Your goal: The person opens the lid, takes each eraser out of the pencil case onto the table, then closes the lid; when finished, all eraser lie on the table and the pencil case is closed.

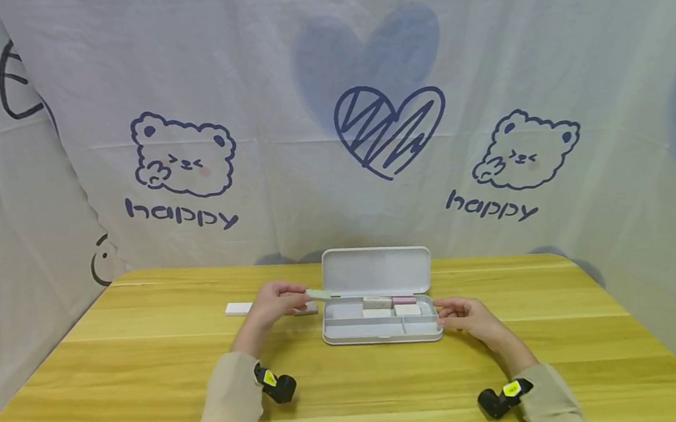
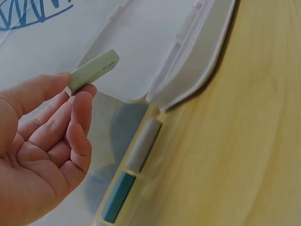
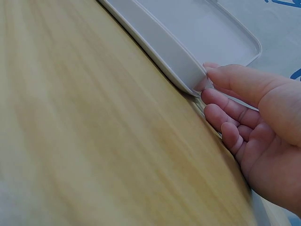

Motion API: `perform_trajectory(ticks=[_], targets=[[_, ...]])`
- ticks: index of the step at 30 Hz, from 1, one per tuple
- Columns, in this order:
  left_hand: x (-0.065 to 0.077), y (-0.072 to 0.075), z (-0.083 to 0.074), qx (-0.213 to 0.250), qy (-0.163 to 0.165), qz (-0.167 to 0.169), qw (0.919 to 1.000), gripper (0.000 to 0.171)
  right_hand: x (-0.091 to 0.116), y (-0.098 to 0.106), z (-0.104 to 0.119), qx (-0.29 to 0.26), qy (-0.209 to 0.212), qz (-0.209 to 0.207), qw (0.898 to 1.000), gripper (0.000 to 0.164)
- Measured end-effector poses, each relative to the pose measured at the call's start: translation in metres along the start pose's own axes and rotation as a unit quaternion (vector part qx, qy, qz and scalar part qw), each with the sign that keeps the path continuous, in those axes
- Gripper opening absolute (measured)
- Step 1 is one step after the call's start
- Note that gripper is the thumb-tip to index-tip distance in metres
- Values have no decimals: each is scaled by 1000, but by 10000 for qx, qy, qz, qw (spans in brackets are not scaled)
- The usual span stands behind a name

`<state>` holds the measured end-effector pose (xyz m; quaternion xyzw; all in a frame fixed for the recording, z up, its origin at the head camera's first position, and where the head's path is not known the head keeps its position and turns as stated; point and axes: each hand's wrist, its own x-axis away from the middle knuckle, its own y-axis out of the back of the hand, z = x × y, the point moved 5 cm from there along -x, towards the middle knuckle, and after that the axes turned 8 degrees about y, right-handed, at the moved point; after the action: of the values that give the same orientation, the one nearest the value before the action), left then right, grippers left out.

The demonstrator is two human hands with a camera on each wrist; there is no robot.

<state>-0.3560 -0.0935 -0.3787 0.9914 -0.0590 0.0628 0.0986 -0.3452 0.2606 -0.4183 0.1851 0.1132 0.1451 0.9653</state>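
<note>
Pinched a pale green rectangular block [image 2: 95, 70] by its left end in the nearer left hand [image 1: 276, 301]; pointed its long axis rightward, just by the far-left corner of an open white rectangular case [image 1: 376, 271]; held that case's right end in the curled right hand [image 1: 474, 316].

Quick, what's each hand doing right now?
Left hand: closed, pinching the pale green block.
Right hand: fingers at the white case's right end; whether it grips cannot be told.
</note>
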Motion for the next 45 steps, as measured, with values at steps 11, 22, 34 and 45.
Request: perform_trajectory(ticks=[11,22,34,45], targets=[[0,8,13,-189,7,-45,9998,25,0,1,-3,-11,32,8,10000,46],[2,10,21,-471,217,-51,9986,21,0,0,-2,-22,7,9,10000,46],[3,8,27,-683,444,-108,9966,18,-1,1,-3,-46,19,50,10000,46],[5,12,28,-1136,693,-298,9907,17,0,2,-3,-28,-4,25,10000,46]])
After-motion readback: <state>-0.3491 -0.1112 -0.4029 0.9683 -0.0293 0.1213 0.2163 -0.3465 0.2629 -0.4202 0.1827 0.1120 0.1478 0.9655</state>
